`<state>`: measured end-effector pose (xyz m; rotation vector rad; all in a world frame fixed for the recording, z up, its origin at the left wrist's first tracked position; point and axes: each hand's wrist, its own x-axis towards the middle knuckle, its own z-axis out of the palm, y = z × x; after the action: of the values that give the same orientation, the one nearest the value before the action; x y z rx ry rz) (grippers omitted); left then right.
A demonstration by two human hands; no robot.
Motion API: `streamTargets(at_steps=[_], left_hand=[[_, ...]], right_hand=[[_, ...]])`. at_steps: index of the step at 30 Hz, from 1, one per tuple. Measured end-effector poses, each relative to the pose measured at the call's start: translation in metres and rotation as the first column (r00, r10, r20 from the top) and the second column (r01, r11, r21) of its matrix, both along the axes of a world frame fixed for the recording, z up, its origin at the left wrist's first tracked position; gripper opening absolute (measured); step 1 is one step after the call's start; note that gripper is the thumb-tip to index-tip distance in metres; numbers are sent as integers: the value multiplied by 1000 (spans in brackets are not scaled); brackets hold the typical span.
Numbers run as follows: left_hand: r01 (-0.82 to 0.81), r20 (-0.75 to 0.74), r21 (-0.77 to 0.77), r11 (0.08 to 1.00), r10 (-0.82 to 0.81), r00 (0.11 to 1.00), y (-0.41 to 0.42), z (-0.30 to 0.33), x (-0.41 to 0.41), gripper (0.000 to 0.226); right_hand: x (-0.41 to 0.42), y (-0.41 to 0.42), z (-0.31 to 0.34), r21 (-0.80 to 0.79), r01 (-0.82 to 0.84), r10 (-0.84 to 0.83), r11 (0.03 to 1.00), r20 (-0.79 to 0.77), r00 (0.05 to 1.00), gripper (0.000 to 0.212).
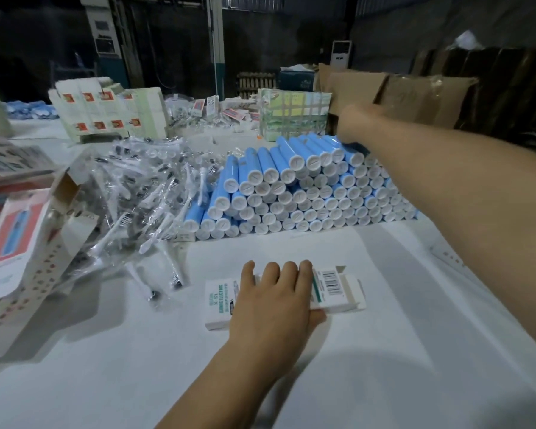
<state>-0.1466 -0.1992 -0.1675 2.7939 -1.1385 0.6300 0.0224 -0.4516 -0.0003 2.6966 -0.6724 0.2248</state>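
Note:
A flat white carton (338, 289) printed with green text and a barcode lies on the white table (384, 351), its right end flap open. My left hand (273, 298) rests flat on top of it, fingers straight. My right hand (351, 123) reaches far over a big stack of blue tubes with white caps (297, 187) and touches the top row at its far right; its fingers are hidden behind the hand, so I cannot see whether they hold a tube.
A heap of brush heads in clear bags (143, 193) lies left of the tubes. Opened red-and-white cartons (22, 252) sit at the left edge. Stacked boxes (106, 109), a strapped bundle (294, 114) and brown cardboard (399, 94) stand at the back.

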Motion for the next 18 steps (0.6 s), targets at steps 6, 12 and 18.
streamTargets(at_steps=[6,12,18], left_hand=[[27,-56,12,1000,-26,998,1,-6,4,67],[-43,-63,-36,998,41,997,6,-2,7,68],[-181,-115,-137,974,166,979,11,4,7,69]], right_hand=[[-18,2,8,101,-52,45,994,71,996,9],[-72,14,22,491,-429,13,758,646,763,90],[-168,39,-61,567,-791,-344,229,808,479,94]])
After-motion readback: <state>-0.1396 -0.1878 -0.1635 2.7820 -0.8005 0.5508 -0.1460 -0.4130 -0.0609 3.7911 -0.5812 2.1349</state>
